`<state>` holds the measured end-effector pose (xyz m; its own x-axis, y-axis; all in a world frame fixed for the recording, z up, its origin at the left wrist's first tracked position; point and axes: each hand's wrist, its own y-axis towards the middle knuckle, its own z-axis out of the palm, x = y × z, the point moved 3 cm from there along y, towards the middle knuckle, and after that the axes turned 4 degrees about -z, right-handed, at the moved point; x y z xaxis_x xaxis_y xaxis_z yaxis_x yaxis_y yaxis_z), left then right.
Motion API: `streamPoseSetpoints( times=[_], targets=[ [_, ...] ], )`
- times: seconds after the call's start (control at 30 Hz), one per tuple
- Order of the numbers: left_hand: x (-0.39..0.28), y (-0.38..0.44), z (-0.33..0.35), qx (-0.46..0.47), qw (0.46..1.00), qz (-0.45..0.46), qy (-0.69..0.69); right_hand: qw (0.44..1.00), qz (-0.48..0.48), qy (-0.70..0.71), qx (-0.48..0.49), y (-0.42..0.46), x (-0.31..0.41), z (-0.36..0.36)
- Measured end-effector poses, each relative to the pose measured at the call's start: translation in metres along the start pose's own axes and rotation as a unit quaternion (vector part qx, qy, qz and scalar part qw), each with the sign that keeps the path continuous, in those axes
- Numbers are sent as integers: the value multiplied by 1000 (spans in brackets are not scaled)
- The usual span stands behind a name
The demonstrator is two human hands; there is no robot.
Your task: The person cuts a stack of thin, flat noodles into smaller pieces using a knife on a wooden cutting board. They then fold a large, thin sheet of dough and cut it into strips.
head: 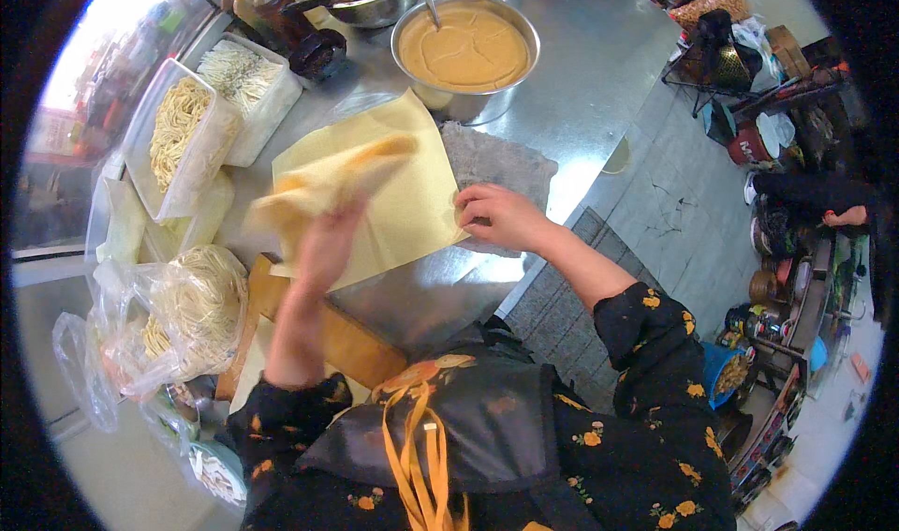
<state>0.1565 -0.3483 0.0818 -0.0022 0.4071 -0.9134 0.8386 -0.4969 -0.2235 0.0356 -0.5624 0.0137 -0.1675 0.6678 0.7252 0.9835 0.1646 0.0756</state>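
Observation:
A thin, pale yellow sheet [404, 215], possibly tofu skin, lies spread on the steel table. Blurred by motion, my left hand [333, 232] grips a folded yellow piece [344, 169] above the sheet's left half. Whether this piece is a fold of the sheet or separate cannot be made out. At the sheet's right edge, the curled fingers of my right hand [495, 211] touch the border; whether they pinch it is unclear. A grey cloth [499, 155] lies beside and partly under that edge. Beyond the sheet stands a steel bowl [535, 46] of tan sauce [463, 53] with a spoon in it.
Two plastic tubs of noodles [179, 123] [239, 74] stand at left, with bottles [270, 4] behind. A bag of noodles [204, 306] and a wooden board [358, 341] lie nearer me. Another steel bowl [372, 11] sits at the back. A person's hand [846, 216] shows far right.

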Motion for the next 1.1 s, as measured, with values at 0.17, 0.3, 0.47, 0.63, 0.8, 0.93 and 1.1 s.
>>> streamPoseSetpoints(
  times=[0.17, 0.3, 0.47, 0.63, 0.8, 0.93, 1.1],
  targets=[
    [61, -3, 72, 105, 987, -110, -47, 996, 71, 3, 58, 9, 6, -2],
    [47, -6, 79, 99, 991, -72, -50, 994, 80, -56, 55, 14, 11, -4],
    [61, -7, 79, 97, 994, -38, -42, 993, 40, -103, 35, 9, 24, -3],
    [60, -7, 81, 96, 993, 21, -62, 994, 50, -83, 46, 9, 18, -2],
    [58, -7, 81, 101, 993, 27, -59, 994, 68, -70, 48, 11, 18, -3],
    [61, -7, 81, 93, 995, 27, -5, 994, 92, -46, 29, 14, 17, -3],
    [73, -3, 84, 91, 994, 55, 22, 989, 129, -38, 53, 23, 21, -9]
  ],
)
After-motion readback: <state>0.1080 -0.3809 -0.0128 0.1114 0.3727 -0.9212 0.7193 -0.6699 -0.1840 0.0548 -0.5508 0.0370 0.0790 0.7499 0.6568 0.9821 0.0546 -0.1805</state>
